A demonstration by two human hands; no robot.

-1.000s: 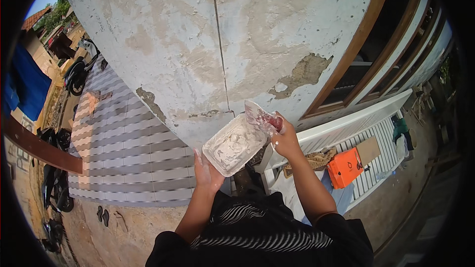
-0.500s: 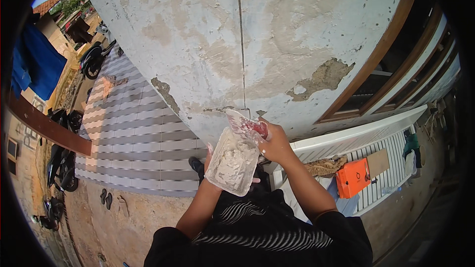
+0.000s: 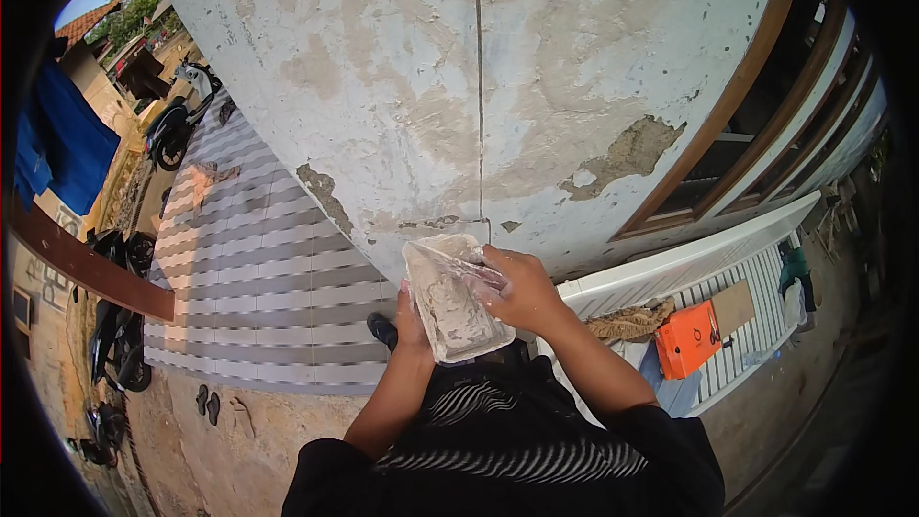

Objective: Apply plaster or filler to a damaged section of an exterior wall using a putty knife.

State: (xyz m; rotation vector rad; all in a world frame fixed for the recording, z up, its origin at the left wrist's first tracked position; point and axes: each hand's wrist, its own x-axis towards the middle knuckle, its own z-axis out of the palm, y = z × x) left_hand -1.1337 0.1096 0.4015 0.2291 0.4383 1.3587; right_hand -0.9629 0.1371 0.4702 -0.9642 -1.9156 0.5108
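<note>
Head view — left grip (image 3: 411, 322) clasps tray (image 3: 469, 347) side, right grip (image 3: 526, 293) clutches scraper (image 3: 483, 275) over it.

"What count do you get at the middle?"

"One left hand (image 3: 412, 324), one right hand (image 3: 525, 295), one putty knife (image 3: 481, 274) and one rectangular tray (image 3: 469, 355)."

"Any other pairs?"

"Two dark sandals (image 3: 212, 409)."

"Singles?"

"One dark shoe (image 3: 382, 329), one orange box (image 3: 685, 345), one cardboard sheet (image 3: 735, 307), one blue cloth (image 3: 78, 148)."

"And how many motorcycles (image 3: 169, 134)?"

"At least two. Those along the left edge overlap, so I can't settle the total."
</note>
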